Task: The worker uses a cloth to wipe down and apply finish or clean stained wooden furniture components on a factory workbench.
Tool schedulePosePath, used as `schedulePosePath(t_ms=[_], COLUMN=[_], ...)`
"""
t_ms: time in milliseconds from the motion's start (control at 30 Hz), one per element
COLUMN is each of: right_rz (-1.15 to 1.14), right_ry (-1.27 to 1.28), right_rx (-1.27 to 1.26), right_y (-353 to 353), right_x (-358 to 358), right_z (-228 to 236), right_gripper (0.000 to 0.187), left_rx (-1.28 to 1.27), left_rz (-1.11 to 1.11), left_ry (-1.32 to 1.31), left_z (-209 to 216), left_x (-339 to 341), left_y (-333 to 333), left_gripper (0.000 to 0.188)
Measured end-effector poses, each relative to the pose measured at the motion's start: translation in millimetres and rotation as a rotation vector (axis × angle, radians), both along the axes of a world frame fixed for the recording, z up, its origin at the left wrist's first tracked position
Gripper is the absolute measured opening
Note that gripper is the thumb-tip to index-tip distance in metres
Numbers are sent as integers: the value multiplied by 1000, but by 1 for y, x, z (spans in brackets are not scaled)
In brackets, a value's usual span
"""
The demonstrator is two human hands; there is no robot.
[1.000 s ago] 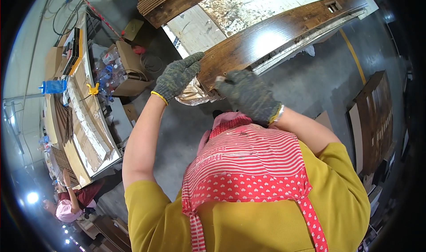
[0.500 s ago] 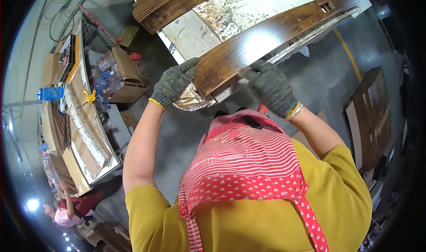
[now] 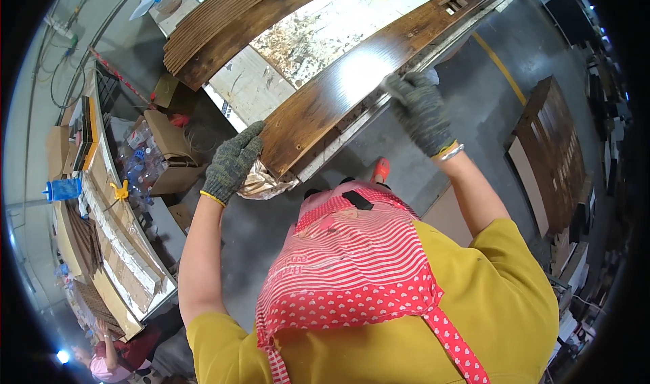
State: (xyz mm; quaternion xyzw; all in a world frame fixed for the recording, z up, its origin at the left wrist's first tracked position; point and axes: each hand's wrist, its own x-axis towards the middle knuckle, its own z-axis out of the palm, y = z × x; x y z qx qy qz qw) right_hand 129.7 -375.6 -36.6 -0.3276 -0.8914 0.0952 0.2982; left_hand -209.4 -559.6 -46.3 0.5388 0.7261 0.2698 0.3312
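A long, dark brown varnished wooden board (image 3: 325, 106) lies along the front of the bench, with small holes near its left end and a rectangular slot near its far right end. My left hand (image 3: 233, 161), in a grey-green knitted glove, has its fingers closed over the board's near left end. At the front long edge, my right hand (image 3: 423, 117) wears the same kind of glove. Its fingers are curled together and slightly blurred, and whatever lies inside them is hidden.
Stacked brown slats (image 3: 223, 32) lie across the bench (image 3: 257, 79), whose top is stained. Crumpled foil (image 3: 264, 183) hangs beneath the board's end. A carton (image 3: 169, 150) of plastic bottles stands left. Brown panels (image 3: 552, 154) lean at right. Another person (image 3: 112, 357) works at lower left.
My right hand has moved along the board's front edge, away from my left hand. My left hand keeps its place on the board's end. The whole view has shifted.
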Motion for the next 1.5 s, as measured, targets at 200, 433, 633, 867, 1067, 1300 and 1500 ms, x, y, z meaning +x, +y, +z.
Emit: schedulePosePath(t_ms=[200, 433, 633, 867, 1067, 1300, 1500], right_rz=[244, -187, 189, -243, -146, 727, 1564], right_ry=[-218, -25, -75, 162, 387, 21, -220], right_rx=[-7, 10, 137, 106, -372, -146, -5], right_y=[-41, 97, 68, 174, 208, 184, 43], right_x=[-40, 52, 30, 112, 92, -83, -199], right_z=[18, -6, -4, -35, 26, 62, 66], right_gripper=[40, 37, 45, 37, 35, 31, 19], left_rx=[31, 28, -32, -134, -61, -17, -285], left_rz=[-17, -6, 28, 303, 752, 317, 400], left_ry=[-40, -50, 68, 142, 56, 87, 235], left_z=[-4, 1, 11, 42, 76, 76, 55], left_x=[-3, 1, 10, 13, 21, 175, 209], left_y=[-4, -2, 0, -13, -114, -7, 62], left_gripper=[41, 40, 41, 42, 39, 57, 60])
